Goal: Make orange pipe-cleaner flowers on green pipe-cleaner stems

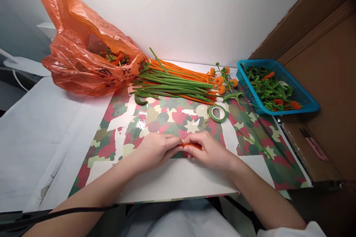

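A small fuzzy orange pipe-cleaner piece (192, 145) is held between both hands near the front of the table. My left hand (157, 150) pinches its left end with thumb and fingertips. Curled around the rest of it is my right hand (210, 152), whose fingers hide part of its shape. Beyond the hands lies a roll of green tape (210, 115). Behind that are bundles of green pipe cleaners (178, 87) and orange pipe cleaners (178, 69). A stem of orange pipe-cleaner flowers (219, 81) with green leaves rests at their right end.
An orange plastic bag (73, 64) with orange and green pieces stands at back left. At right, a blue basket (294, 112) holds green leaves and orange pieces. A pink-handled cutter (317, 148) lies on cardboard at far right. Camouflage-patterned covering (161, 118) spans the table.
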`<move>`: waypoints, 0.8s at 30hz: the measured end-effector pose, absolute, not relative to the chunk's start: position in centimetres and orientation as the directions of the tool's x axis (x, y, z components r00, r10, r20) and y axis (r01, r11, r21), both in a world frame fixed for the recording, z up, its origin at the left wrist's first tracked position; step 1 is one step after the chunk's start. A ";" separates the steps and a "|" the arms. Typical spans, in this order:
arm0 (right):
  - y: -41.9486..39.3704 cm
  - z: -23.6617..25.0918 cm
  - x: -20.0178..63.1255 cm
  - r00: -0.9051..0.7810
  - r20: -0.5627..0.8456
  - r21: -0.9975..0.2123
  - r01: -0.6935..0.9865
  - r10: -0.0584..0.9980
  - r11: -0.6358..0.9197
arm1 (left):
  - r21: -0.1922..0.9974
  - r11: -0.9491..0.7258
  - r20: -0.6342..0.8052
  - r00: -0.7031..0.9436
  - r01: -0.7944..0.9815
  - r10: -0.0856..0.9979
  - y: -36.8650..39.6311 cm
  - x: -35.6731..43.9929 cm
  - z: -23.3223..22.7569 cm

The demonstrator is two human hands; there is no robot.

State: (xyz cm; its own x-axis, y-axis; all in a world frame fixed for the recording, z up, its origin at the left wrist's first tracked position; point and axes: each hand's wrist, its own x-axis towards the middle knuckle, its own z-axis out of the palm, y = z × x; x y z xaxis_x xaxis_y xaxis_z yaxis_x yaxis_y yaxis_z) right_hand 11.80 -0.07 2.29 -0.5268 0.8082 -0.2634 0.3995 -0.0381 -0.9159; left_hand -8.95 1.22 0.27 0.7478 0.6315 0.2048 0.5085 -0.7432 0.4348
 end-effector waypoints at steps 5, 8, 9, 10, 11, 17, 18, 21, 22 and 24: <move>-0.1 2.5 11.7 -0.535 -0.166 -0.894 0.437 0.828 0.104 | 0.480 -0.716 0.186 0.739 0.507 0.647 1.3 -9.1 0.2; 0.0 2.4 12.0 -0.544 -0.253 -0.909 0.416 0.800 -0.004 | 0.454 -0.733 0.217 0.735 0.507 0.643 1.3 -9.0 0.2; 0.1 2.4 12.1 -0.552 -0.300 -0.916 0.395 0.778 -0.073 | 0.436 -0.745 0.234 0.736 0.504 0.635 1.3 -9.0 0.2; 0.2 2.3 12.2 -0.566 -0.345 -0.918 0.369 0.749 -0.144 | 0.415 -0.759 0.251 0.739 0.501 0.625 1.3 -8.9 0.2; 0.3 2.3 12.3 -0.581 -0.382 -0.916 0.344 0.719 -0.208 | 0.392 -0.774 0.270 0.742 0.497 0.614 1.3 -8.8 0.3; 0.6 2.3 12.6 -0.621 -0.500 -0.865 0.329 0.603 -0.378 | 0.270 -0.838 0.371 0.751 0.475 0.546 1.3 -8.5 0.3; 0.7 2.3 12.7 -0.630 -0.511 -0.858 0.333 0.585 -0.391 | 0.263 -0.841 0.378 0.752 0.473 0.541 1.3 -8.5 0.2; 0.7 2.3 12.6 -0.645 -0.507 -0.860 0.332 0.572 -0.389 | 0.269 -0.838 0.368 0.753 0.475 0.546 1.2 -8.6 0.0; 0.7 2.3 12.6 -0.640 -0.497 -0.866 0.331 0.585 -0.374 | 0.280 -0.831 0.358 0.751 0.480 0.554 1.2 -8.6 0.0; 0.6 2.2 12.5 -0.617 -0.474 -0.880 0.343 0.629 -0.327 | 0.312 -0.814 0.332 0.747 0.489 0.576 1.3 -8.8 -0.1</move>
